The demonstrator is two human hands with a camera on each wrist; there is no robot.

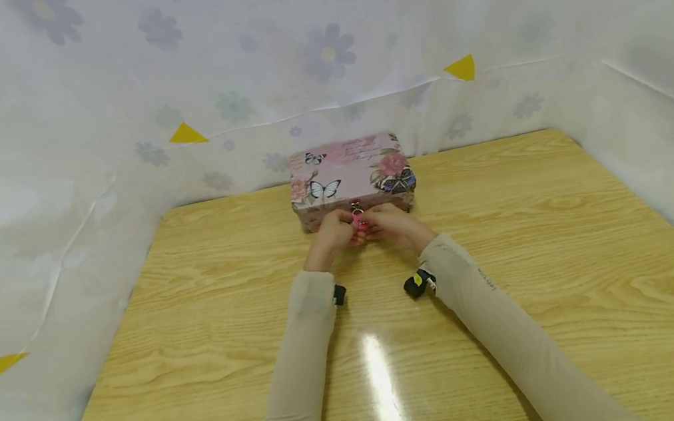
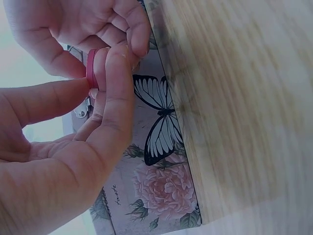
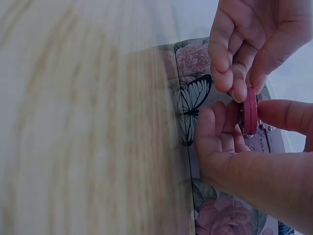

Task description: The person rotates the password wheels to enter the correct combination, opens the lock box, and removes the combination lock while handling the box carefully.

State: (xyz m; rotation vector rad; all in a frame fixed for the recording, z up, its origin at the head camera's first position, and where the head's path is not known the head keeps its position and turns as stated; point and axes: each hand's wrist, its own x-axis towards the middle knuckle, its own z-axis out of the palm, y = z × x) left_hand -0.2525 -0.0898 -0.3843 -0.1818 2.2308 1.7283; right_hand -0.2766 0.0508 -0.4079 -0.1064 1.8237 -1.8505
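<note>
A pink-patterned box (image 1: 345, 169) with butterflies and roses sits on the table, its lid down. At the front clasp (image 1: 355, 205) hangs a small pinkish-red padlock (image 1: 360, 222), its metal shackle showing above the body. My left hand (image 1: 336, 229) pinches one edge of the padlock (image 2: 91, 69) between thumb and fingers. From the other side my right hand (image 1: 397, 222) grips it too, thumb against one face and curled fingers behind, as the right wrist view shows. Fingers of both hands meet around the padlock (image 3: 249, 111) and hide part of it.
The wooden table (image 1: 217, 355) stretches around the box and towards the front. Behind it hangs a white flowered curtain (image 1: 299, 53) that also lines both sides, with yellow triangles (image 1: 188, 133) on it. Black wrist cameras (image 1: 418, 283) sit under the sleeves.
</note>
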